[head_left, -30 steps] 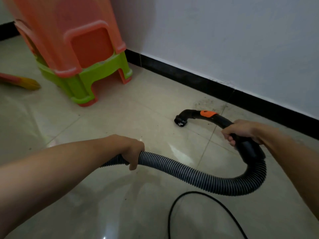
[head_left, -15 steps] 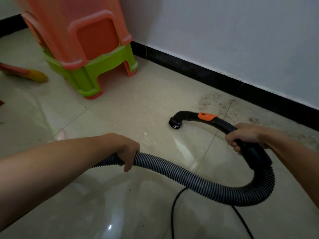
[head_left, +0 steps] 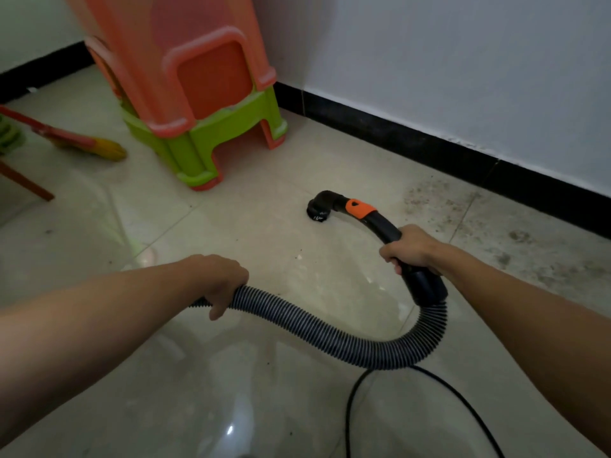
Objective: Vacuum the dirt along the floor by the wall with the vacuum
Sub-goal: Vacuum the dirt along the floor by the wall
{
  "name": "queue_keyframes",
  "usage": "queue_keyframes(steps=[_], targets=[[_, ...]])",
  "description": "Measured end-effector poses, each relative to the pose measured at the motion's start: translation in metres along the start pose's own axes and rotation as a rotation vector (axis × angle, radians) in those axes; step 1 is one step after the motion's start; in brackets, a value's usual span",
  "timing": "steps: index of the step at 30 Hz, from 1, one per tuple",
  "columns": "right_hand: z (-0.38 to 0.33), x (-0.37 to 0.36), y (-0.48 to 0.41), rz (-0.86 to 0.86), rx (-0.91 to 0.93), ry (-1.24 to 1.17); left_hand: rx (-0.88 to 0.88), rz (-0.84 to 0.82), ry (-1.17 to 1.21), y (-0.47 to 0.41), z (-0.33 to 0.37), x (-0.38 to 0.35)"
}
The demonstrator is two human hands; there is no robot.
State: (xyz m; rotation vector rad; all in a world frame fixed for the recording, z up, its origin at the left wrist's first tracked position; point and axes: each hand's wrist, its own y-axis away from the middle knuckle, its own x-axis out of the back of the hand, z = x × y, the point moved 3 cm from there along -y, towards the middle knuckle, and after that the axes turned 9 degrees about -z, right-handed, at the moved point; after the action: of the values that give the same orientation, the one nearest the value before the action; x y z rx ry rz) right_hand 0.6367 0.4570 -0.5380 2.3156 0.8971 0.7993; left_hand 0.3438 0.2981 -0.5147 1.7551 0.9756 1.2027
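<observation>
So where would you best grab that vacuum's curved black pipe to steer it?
On the curved handle, just behind the orange collar, gripped from above, as the right hand does. That part looks stiff and arches over the floor, so it should aim the nozzle. The ribbed hose bends freely; the left hand only holds it up.

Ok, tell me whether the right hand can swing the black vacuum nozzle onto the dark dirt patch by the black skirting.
Probably yes. The right hand grips the curved black wand, the nozzle sits left of the dirt patch, and only bare tile lies between.
</observation>
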Motion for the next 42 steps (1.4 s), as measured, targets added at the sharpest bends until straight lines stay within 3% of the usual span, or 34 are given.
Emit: queue_keyframes(steps=[7, 12, 19, 27, 37, 42], targets=[[0.012, 0.029, 0.020, -0.197, -0.097, 0.136, -0.026, -0.100, 0.126, -0.004, 0.014, -0.008], [0.024, 0.026, 0.040, -0.348, -0.160, 0.163, -0.014, -0.166, 0.091, -0.004, 0.024, -0.006], [0.024, 0.016, 0.035, -0.206, -0.078, 0.135, 0.024, -0.153, 0.067, 0.011, 0.011, -0.017], [0.009, -0.019, 0.043, -0.464, -0.140, 0.303, 0.058, -0.202, 0.066, 0.021, 0.009, -0.036], [0.007, -0.003, 0.056, -0.539, -0.189, 0.434, 0.063, -0.191, 0.085, 0.022, 0.009, -0.041], [0.013, -0.006, 0.052, -0.394, -0.148, 0.360, 0.081, -0.144, 0.063, 0.022, 0.001, -0.038]])
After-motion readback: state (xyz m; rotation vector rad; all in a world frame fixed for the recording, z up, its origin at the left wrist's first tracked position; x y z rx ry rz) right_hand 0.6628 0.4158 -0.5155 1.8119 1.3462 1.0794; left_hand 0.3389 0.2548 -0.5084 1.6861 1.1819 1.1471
